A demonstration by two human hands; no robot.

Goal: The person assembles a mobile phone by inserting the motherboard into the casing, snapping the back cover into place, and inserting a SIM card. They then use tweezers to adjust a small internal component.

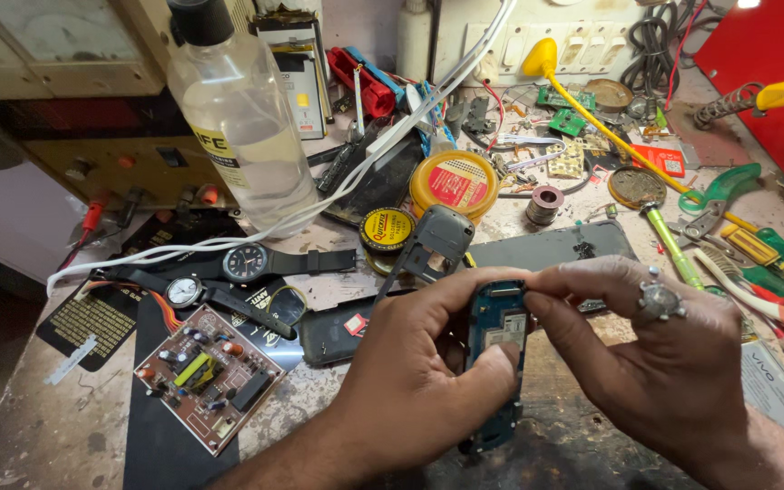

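Both hands pinch one opened small phone (495, 363) upright above the workbench (65, 436).

Left hand (419, 381) wraps the phone's lower body with its thumb pressed on the face; right hand (646, 354), wearing one ring, closes thumb and forefinger on the top edge. Just behind lies one grey phone shell (437, 238), then one dark flat phone (551, 243). Two round tins sit nearby, a small black-and-yellow one (386, 229) and a larger yellow one with a red label (455, 182). Two wristwatches (229, 277) lie to the left beside one brown circuit board (208, 377). One clear bottle (242, 118) with a yellow label stands behind. The bench top is stained, scuffed and crowded; a white switch panel (537, 36) lines the back wall.
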